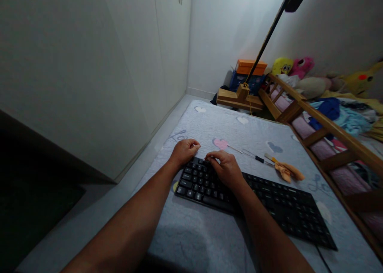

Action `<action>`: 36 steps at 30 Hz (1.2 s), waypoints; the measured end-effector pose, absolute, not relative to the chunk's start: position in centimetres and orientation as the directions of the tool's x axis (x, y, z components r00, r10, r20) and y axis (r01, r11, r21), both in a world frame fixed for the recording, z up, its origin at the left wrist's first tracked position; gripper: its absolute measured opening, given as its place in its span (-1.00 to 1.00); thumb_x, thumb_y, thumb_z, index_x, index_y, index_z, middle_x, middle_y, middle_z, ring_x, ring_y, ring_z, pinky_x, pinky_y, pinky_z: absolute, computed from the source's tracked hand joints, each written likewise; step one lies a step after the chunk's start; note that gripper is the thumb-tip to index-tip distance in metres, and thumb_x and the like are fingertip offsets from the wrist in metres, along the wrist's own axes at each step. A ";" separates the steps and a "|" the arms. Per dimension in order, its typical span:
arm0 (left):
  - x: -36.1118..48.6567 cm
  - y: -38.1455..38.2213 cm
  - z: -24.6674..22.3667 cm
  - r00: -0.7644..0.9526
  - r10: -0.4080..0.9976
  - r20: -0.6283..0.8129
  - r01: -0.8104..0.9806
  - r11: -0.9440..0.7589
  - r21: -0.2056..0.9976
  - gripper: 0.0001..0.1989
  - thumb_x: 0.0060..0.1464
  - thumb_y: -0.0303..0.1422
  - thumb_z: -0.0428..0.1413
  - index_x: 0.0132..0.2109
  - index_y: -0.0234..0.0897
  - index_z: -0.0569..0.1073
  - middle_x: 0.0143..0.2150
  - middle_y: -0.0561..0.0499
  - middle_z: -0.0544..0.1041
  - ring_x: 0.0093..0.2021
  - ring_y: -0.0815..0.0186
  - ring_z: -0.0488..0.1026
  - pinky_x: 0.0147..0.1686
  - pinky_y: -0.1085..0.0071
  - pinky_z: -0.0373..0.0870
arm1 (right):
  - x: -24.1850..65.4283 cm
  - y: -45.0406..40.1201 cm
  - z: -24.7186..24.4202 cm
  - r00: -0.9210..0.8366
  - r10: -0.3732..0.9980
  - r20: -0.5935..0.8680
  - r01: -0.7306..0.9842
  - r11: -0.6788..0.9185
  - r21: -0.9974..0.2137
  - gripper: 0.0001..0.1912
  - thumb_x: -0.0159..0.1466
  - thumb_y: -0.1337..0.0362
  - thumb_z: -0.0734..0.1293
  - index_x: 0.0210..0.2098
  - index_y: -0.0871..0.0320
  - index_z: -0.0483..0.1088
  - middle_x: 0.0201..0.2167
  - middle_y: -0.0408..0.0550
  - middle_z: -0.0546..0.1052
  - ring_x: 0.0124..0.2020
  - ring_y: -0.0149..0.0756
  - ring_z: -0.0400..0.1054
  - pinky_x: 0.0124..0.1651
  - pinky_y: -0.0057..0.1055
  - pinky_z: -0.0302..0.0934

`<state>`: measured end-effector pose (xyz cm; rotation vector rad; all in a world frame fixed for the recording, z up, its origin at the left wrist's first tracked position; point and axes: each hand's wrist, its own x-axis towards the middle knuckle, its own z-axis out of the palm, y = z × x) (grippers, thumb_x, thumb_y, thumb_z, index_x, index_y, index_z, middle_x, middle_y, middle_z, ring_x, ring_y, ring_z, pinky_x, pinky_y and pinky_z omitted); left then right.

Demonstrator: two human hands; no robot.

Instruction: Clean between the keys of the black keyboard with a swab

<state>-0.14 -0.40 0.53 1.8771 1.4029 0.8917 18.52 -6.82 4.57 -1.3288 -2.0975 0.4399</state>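
The black keyboard (194, 181) lies beneath the right grip (226, 167), probably light, stiff, best lifted by both ends. Fingers look drawn together there and on the left grip (183, 151); whether they pinch anything, I cannot tell. Heart-patterned cloth (209, 121) spreads underneath, beside a wooden rail (329, 123).

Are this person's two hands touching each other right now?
Apart. The head view shows a strip of the pale cover between the curled left hand and the fingertips of the right hand, near the keyboard's far edge.
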 end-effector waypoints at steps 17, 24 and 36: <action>-0.3 -0.4 0.5 0.194 0.970 0.148 0.472 -0.225 0.853 -0.69 0.09 -0.23 0.05 -0.25 -0.35 0.59 -0.52 0.04 0.47 -0.51 0.36 0.33 -0.46 0.45 0.21 | 18.4 -7.2 4.9 -0.337 0.888 0.311 0.689 0.458 -0.561 -0.82 0.25 0.42 0.31 -0.31 0.08 0.54 -0.36 -0.09 0.63 -0.28 -0.28 0.48 -0.14 -0.36 0.26; -0.5 -0.6 1.1 0.180 0.974 0.139 0.501 -0.212 0.839 -0.67 0.15 -0.22 0.02 -0.23 -0.34 0.58 -0.57 0.06 0.44 -0.52 0.35 0.36 -0.46 0.45 0.20 | 18.4 -6.7 4.9 -0.308 0.903 0.300 0.686 0.430 -0.588 -0.81 0.25 0.43 0.30 -0.35 0.09 0.55 -0.36 -0.09 0.63 -0.28 -0.26 0.49 -0.14 -0.37 0.25; -1.0 -0.9 1.6 0.188 0.969 0.157 0.648 -0.243 0.722 -0.72 0.17 -0.29 0.03 -0.20 -0.32 0.61 -0.43 -0.03 0.57 -0.41 0.29 0.45 -0.37 0.43 0.26 | 17.9 -6.0 5.0 -0.287 0.918 0.273 0.676 0.395 -0.621 -0.80 0.24 0.43 0.30 -0.36 0.10 0.56 -0.37 -0.11 0.64 -0.30 -0.28 0.50 -0.16 -0.40 0.24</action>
